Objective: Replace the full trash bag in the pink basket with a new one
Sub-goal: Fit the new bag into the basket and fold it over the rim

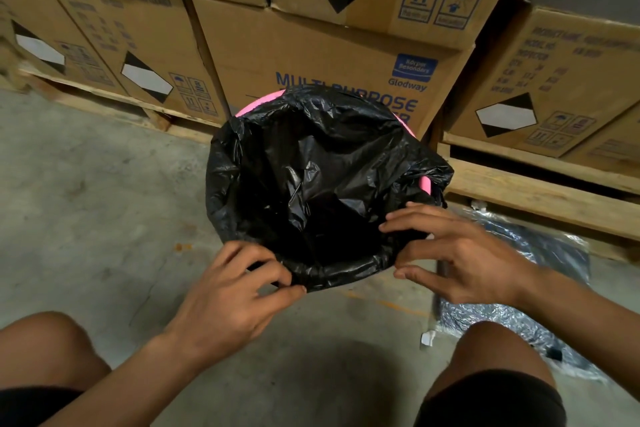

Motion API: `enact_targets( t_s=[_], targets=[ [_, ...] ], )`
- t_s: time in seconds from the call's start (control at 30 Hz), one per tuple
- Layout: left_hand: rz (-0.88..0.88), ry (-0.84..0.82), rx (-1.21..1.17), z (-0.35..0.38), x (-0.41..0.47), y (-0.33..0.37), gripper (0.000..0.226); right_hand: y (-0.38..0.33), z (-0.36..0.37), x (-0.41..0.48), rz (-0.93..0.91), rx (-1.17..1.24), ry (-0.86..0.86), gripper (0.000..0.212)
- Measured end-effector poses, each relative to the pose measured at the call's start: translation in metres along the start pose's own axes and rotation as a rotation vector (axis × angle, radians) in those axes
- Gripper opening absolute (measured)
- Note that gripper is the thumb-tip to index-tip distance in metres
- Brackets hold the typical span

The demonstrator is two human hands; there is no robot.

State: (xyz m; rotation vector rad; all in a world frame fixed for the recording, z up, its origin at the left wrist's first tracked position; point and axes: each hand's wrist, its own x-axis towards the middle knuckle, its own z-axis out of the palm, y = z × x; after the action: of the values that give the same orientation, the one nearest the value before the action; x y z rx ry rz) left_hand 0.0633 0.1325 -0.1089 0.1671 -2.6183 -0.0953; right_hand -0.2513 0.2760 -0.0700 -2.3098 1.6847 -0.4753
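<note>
From the head view, my left hand [228, 291] pinches the black trash bag [311, 184] at the near rim of the pink basket [258, 104]. My right hand [460, 253] hovers, fingers spread, loosely touching the bag. Cardboard boxes [311, 55] on pallets stand behind; a plastic-wrapped package [540, 274] lies right.

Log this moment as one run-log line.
stage: fitting bag | black bag over pink basket rim | left hand pinching near edge | right hand open
</note>
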Motion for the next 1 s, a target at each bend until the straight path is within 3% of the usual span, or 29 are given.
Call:
enact_targets(
  t_s=[0.13, 0.23, 0.3, 0.37, 0.43, 0.53, 0.6, 0.83, 0.93, 1.0],
  targets=[
    [-0.044, -0.012, -0.038, -0.006, 0.003, 0.001, 0.014, -0.005, -0.007, -0.002, 0.136, 0.063, 0.015, 0.031],
    [-0.295, 0.168, -0.186, -0.018, 0.018, 0.003, 0.023, -0.005, -0.013, 0.016, 0.209, 0.042, 0.215, 0.028],
    [-0.555, 0.260, -0.186, -0.025, 0.039, -0.012, 0.028, 0.004, -0.018, 0.042, 0.298, -0.033, 0.288, 0.030],
    [-0.799, 0.192, -0.112, -0.022, 0.058, -0.046, 0.035, 0.020, -0.021, 0.071, 0.434, -0.092, 0.214, 0.042],
    [-0.908, -0.008, -0.090, -0.014, 0.072, -0.083, 0.052, 0.040, -0.020, 0.097, 0.539, -0.113, 0.047, 0.057],
    [-0.907, -0.284, -0.129, 0.003, 0.080, -0.118, 0.065, 0.068, -0.012, 0.117, 0.575, -0.225, -0.149, 0.069],
    [-0.899, -0.375, -0.140, 0.008, 0.082, -0.126, 0.066, 0.079, -0.009, 0.122, 0.587, -0.244, -0.178, 0.071],
    [-0.963, -0.317, -0.216, 0.014, 0.090, -0.144, 0.070, 0.080, -0.018, 0.142, 0.680, -0.215, -0.128, 0.077],
    [-1.011, -0.299, -0.265, 0.015, 0.090, -0.149, 0.068, 0.071, -0.021, 0.159, 0.672, -0.390, -0.055, 0.074],
    [-0.977, -0.236, -0.223, 0.015, 0.090, -0.149, 0.067, 0.062, -0.016, 0.172, 0.541, -0.534, 0.073, 0.063]
  ],
)
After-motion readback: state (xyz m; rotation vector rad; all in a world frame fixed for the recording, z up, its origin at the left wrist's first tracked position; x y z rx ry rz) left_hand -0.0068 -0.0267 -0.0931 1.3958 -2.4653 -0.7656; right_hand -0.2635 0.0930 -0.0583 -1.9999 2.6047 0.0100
